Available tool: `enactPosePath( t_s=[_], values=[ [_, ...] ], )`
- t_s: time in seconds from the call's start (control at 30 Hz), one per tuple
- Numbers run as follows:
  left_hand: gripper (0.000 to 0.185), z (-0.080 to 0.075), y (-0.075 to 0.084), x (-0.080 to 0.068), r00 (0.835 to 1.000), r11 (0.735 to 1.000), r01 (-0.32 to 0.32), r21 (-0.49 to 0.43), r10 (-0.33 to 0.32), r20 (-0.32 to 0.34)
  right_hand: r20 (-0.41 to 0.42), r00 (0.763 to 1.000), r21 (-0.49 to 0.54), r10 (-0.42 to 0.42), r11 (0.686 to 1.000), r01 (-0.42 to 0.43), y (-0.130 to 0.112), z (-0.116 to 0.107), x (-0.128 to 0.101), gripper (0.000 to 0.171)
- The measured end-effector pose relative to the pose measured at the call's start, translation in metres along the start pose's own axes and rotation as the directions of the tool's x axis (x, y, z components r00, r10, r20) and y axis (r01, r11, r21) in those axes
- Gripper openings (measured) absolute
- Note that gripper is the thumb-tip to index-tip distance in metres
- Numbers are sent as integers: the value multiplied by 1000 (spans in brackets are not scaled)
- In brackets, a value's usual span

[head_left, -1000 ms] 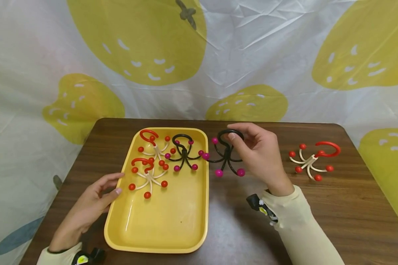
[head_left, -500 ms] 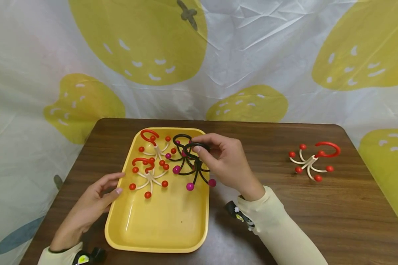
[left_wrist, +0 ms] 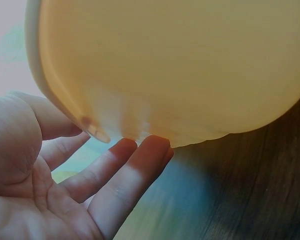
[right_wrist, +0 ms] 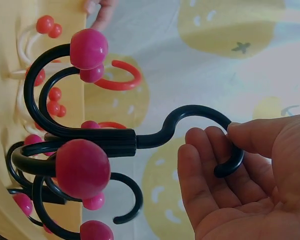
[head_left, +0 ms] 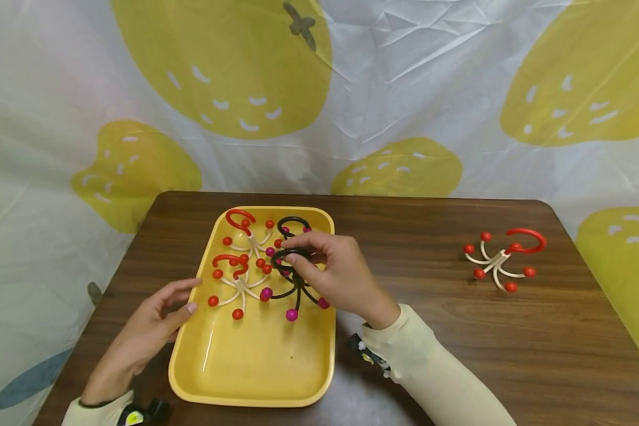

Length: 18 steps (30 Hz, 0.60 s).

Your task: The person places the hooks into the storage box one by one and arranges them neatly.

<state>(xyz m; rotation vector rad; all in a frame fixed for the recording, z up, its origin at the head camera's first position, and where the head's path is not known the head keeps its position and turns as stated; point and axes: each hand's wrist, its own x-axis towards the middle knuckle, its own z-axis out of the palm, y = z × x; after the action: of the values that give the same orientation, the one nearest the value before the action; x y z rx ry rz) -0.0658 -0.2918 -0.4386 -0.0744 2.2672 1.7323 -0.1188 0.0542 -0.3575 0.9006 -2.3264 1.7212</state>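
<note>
My right hand [head_left: 332, 272] pinches the top loop of a black multi-arm hook [head_left: 294, 283] with magenta ball tips [right_wrist: 83, 168] and holds it over the yellow tray [head_left: 255, 378]. In the tray lie two cream hooks with red balls [head_left: 238, 283] and another black hook [head_left: 293, 228] at its far end. My left hand [head_left: 144, 331] rests open on the table, fingertips [left_wrist: 140, 150] touching the tray's left wall [left_wrist: 180, 70]. A further cream and red hook [head_left: 503, 254] lies on the table at the right.
A brown wooden table [head_left: 511, 343] carries everything. Behind it hangs a white cloth [head_left: 404, 89] printed with large yellow fruit shapes. The near half of the tray holds nothing.
My right hand has carried the black hook leftward from the bare table beside the tray to above the tray's middle. The left hand has stayed at the tray's edge.
</note>
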Motion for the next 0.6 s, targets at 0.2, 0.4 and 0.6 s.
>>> enactPosePath(
  t_s=[0.2, 0.4, 0.6],
  values=[
    [54, 0, 0, -1, 1000, 1000, 6, 7, -6, -4, 19, 1000, -20, 15, 1000, -14, 3, 8, -2, 16],
    [54, 1, 1, -1, 1000, 1000, 4, 12, -4, -7, 20, 998, -56, 55, 997, -54, 10, 14, -5, 17],
    [55, 1, 0, 0, 1000, 1000, 1, -3, -1, -2, 31, 997, -80, 69, 995, -66, 18, 14, -7, 16]
  ],
)
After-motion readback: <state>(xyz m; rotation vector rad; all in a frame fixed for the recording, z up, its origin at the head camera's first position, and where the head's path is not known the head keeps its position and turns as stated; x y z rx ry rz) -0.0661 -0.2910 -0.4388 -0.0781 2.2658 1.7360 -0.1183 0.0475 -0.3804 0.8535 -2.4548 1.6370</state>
